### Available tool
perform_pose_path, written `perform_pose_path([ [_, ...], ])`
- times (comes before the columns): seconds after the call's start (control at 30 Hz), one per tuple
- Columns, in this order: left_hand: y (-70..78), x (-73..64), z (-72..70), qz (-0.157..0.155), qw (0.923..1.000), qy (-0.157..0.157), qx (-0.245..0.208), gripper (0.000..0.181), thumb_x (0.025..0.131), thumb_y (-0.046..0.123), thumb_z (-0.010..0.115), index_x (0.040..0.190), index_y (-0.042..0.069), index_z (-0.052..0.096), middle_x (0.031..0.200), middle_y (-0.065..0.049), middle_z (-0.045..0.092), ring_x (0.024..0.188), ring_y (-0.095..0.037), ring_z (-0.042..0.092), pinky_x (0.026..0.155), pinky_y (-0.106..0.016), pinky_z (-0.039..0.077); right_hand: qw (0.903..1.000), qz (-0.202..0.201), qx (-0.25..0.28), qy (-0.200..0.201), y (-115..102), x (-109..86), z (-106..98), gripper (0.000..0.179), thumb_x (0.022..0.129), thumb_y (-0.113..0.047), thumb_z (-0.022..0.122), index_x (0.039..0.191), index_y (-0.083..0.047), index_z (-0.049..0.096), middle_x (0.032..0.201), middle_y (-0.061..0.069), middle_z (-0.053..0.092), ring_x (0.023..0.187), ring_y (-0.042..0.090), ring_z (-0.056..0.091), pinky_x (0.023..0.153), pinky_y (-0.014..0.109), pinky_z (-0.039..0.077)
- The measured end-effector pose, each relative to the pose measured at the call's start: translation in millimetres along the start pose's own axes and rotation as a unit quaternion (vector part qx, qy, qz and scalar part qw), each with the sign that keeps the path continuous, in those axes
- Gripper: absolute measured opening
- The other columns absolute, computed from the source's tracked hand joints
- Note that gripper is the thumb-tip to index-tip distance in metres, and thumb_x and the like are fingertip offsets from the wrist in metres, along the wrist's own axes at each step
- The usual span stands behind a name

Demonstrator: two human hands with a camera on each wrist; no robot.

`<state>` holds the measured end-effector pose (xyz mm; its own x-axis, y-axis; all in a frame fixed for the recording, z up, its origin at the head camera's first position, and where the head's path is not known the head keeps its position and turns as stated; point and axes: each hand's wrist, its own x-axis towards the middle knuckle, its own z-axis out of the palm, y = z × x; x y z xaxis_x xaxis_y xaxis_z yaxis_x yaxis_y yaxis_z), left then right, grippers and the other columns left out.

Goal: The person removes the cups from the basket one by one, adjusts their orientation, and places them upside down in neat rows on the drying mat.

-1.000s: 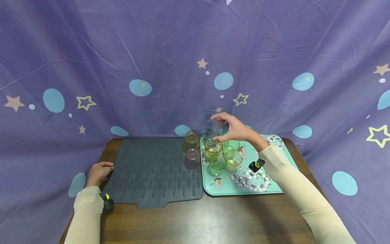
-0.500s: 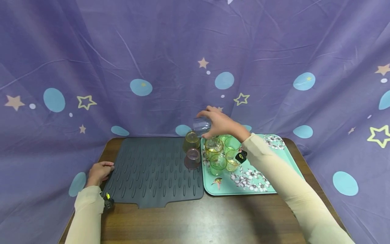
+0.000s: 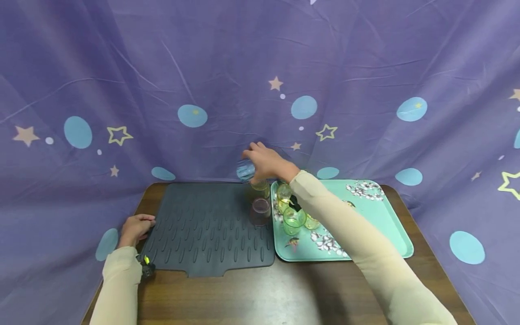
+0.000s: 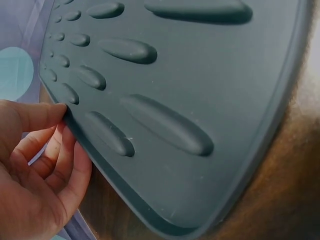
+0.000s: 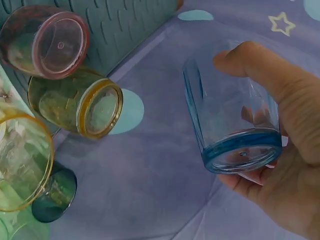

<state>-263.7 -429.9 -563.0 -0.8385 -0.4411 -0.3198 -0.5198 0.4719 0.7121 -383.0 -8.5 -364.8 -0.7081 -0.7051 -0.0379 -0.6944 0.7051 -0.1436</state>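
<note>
Above the back right of the dark grey drying mat [image 3: 203,216], my right hand [image 3: 266,163] holds a clear blue glass [image 5: 240,120]. The thumb lies along its side and fingers reach around behind; its thick base faces the right wrist camera. Just below and right of it, an amber glass [image 5: 75,105] stands upside down on the mat, partly hidden by my hand in the head view. A pink glass [image 3: 260,212], also inverted, stands in front of it. My left hand [image 4: 40,170] pinches the mat's left edge, thumb on top.
On the right lies a mint floral tray [image 3: 378,216]. Its left part holds several glasses, among them a green glass [image 3: 294,221] and a yellow glass [image 3: 283,194], partly behind my right sleeve. A patterned purple curtain [image 3: 227,90] hangs close behind the wooden table [image 3: 252,293].
My right hand has carried the blue glass left, from over the tray to over the mat's back edge, turning it on the way. My left hand stays at the mat's edge.
</note>
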Motion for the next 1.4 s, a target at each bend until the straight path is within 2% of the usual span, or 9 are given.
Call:
perform_pose_path([
  [0.3, 2.8, -0.3, 1.3, 0.001, 0.9999, -0.006, -0.012, 0.032, 0.094, 0.011, 0.064, 0.122, -0.006, 0.065, 0.127, -0.028, 0.062, 0.103, -0.032, 0.063, 0.078, -0.044, 0.061, 0.9974, 0.009, -0.064, -0.029, -19, 34.4, 15, 0.077, 0.076, -0.034, 0.089, 0.140, -0.018, 0.049, 0.137, 0.010, 0.049, 0.123, 0.028, 0.047, 0.097, 0.043, 0.051],
  [0.5, 1.9, 3.4, 0.2, -0.003, 0.9997, -0.010, -0.021, 0.030, 0.094, 0.010, 0.065, 0.120, -0.005, 0.065, 0.118, -0.023, 0.065, 0.097, -0.027, 0.063, 0.071, -0.036, 0.059, 0.9895, 0.024, -0.124, -0.069, -33, 53.6, 24, 0.087, 0.079, -0.038, 0.087, 0.150, -0.020, 0.041, 0.147, 0.010, 0.045, 0.134, 0.030, 0.043, 0.104, 0.043, 0.050],
  [0.63, 1.8, 4.8, -1.8, -0.003, 0.9996, -0.012, -0.027, 0.029, 0.094, 0.009, 0.064, 0.120, -0.005, 0.066, 0.114, -0.021, 0.067, 0.095, -0.026, 0.063, 0.066, -0.030, 0.057, 0.9835, 0.028, -0.159, -0.082, -42, 63.2, 31, 0.086, 0.081, -0.040, 0.085, 0.153, -0.020, 0.041, 0.146, 0.009, 0.046, 0.129, 0.027, 0.043, 0.103, 0.041, 0.050],
  [0.77, 1.0, 5.2, -4.4, 0.000, 0.9992, -0.020, -0.034, 0.030, 0.094, 0.009, 0.064, 0.120, -0.006, 0.065, 0.113, -0.020, 0.067, 0.095, -0.026, 0.062, 0.066, -0.031, 0.057, 0.9781, 0.039, -0.179, -0.099, -51, 72.8, 39, 0.079, 0.081, -0.038, 0.084, 0.150, -0.021, 0.047, 0.141, 0.007, 0.048, 0.121, 0.023, 0.043, 0.100, 0.038, 0.050],
  [0.97, -2.0, 2.8, -5.6, 0.003, 0.9990, -0.022, -0.039, 0.030, 0.094, 0.010, 0.064, 0.120, -0.006, 0.065, 0.110, -0.016, 0.068, 0.088, -0.020, 0.062, 0.066, -0.029, 0.056, 0.9727, 0.051, -0.191, -0.121, -58, 85.5, 56, 0.063, 0.081, -0.038, 0.085, 0.135, -0.019, 0.059, 0.131, 0.007, 0.051, 0.111, 0.022, 0.041, 0.096, 0.037, 0.051],
  [1.1, -4.1, 1.5, -5.6, 0.008, 0.9984, -0.025, -0.049, 0.031, 0.094, 0.011, 0.065, 0.119, -0.007, 0.065, 0.106, -0.015, 0.069, 0.081, -0.014, 0.061, 0.065, -0.029, 0.055, 0.9735, 0.069, -0.183, -0.119, -58, 89.9, 67, 0.055, 0.081, -0.034, 0.085, 0.129, -0.018, 0.063, 0.128, 0.007, 0.052, 0.108, 0.021, 0.041, 0.092, 0.036, 0.052],
  [1.4, -6.4, 3.9, -2.9, 0.001, 0.9984, -0.014, -0.055, 0.030, 0.092, 0.010, 0.066, 0.118, -0.006, 0.066, 0.118, -0.024, 0.066, 0.080, -0.014, 0.061, 0.059, -0.026, 0.054, 0.9738, 0.104, -0.168, -0.113, -51, 102.6, 94, 0.063, 0.077, -0.029, 0.087, 0.133, -0.014, 0.062, 0.130, 0.010, 0.053, 0.114, 0.024, 0.045, 0.100, 0.039, 0.052],
])
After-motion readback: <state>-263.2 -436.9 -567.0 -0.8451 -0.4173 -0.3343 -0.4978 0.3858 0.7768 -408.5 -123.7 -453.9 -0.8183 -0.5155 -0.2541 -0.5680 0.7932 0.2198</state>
